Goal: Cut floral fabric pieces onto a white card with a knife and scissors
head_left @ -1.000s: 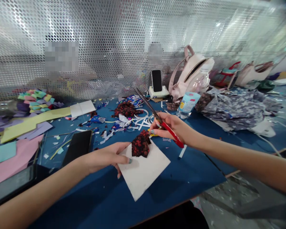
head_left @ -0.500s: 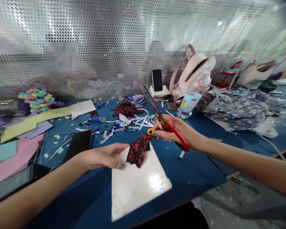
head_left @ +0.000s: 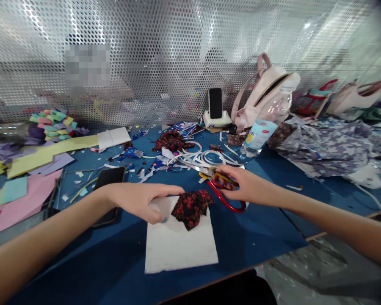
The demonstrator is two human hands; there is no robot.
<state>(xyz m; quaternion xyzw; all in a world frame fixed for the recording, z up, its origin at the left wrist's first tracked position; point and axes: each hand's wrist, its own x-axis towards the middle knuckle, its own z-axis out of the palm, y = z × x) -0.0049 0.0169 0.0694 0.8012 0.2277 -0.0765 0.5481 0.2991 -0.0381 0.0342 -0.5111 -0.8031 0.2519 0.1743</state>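
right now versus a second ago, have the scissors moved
Yes. Against the propped phone, the scissors have dropped in the view: they reached up level with the phone's lower part a second ago and now sit wholly below it.

Silvery perforated wall [head_left: 178, 63], blue tabletop [head_left: 250, 233]

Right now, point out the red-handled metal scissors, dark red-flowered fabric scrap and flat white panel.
Red-handled metal scissors [head_left: 205, 170]: head view, blades near pivot.
Dark red-flowered fabric scrap [head_left: 191, 209]: head view, middle.
Flat white panel [head_left: 181, 249]: head view, bare lower half.
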